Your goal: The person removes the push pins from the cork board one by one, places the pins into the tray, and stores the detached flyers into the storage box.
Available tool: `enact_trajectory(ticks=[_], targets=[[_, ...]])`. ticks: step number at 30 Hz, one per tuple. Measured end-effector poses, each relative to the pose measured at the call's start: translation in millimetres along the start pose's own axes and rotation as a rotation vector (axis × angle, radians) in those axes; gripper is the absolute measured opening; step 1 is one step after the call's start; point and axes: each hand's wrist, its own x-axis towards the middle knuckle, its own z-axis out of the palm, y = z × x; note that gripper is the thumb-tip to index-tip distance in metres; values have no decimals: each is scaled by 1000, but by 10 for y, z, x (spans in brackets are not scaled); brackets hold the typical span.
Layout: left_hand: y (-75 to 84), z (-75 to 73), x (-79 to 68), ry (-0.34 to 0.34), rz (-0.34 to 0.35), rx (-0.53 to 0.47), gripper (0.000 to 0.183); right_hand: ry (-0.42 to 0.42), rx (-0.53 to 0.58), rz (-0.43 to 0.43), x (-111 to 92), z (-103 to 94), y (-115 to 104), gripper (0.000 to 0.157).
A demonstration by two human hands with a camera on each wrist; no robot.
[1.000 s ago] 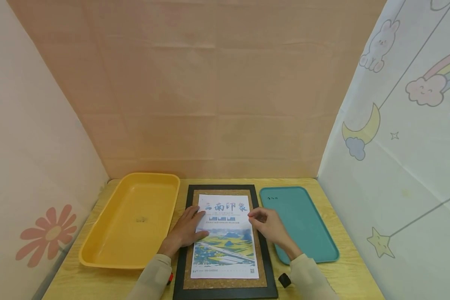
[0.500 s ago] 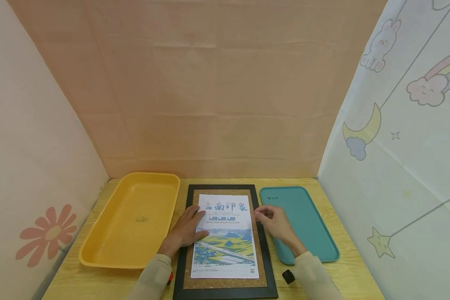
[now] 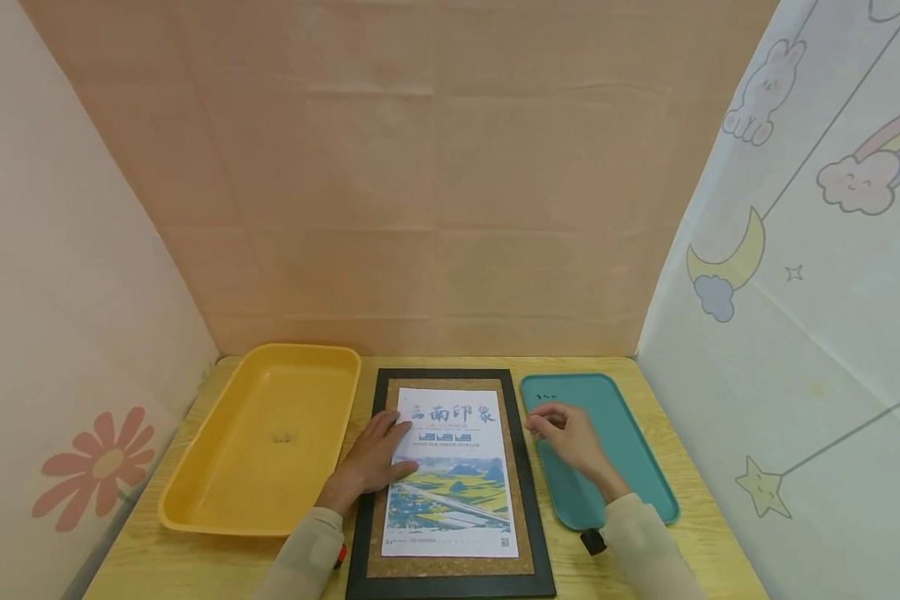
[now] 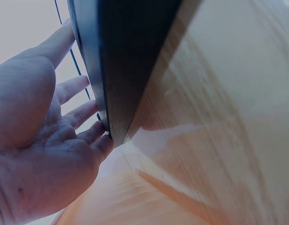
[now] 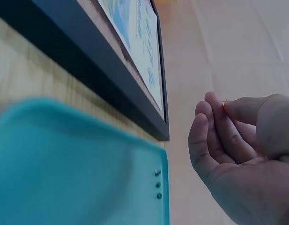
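A printed poster (image 3: 450, 492) with blue lettering and a landscape lies on a cork board (image 3: 527, 550) in a black frame (image 3: 450, 588). My left hand (image 3: 371, 458) rests on the board's left side, fingers spread over the poster's left edge; in the left wrist view, fingertips touch the black frame (image 4: 118, 56). Over the teal tray's left edge, my right hand (image 3: 573, 440) pinches a tiny orange push pin (image 5: 224, 102) between thumb and forefinger. Three small pins (image 5: 158, 184) lie at the far end of the teal tray (image 5: 78, 168).
A yellow tray (image 3: 270, 450) stands left of the board. The teal tray (image 3: 641, 467) is on the right. Both lie on a wood-grain table (image 3: 690, 500), closed in by a tan back sheet (image 3: 427, 192) and white side sheets (image 3: 810, 350).
My right hand has moved right, from the poster's upper right edge to above the teal tray's edge, keeping its pinch. The left hand and the board have stayed still.
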Motion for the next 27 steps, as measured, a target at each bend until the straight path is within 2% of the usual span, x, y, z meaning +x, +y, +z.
enact_trajectory(ticks=[4, 10, 17, 24, 27], targets=[[11, -23, -4, -7, 1, 15, 81, 24, -33, -31, 71, -119, 72, 23], [30, -36, -16, -13, -16, 9, 81, 82, -168, -96, 160, -295, 179, 17], [71, -80, -24, -20, -12, 37, 80, 67, -271, -21, 211, -447, 289, 21], [158, -108, -20, -40, -52, 41, 79, 62, -339, 1, 305, -542, 406, 19], [145, -90, -28, -33, -51, 21, 78, 53, -362, 9, 346, -576, 441, 16]])
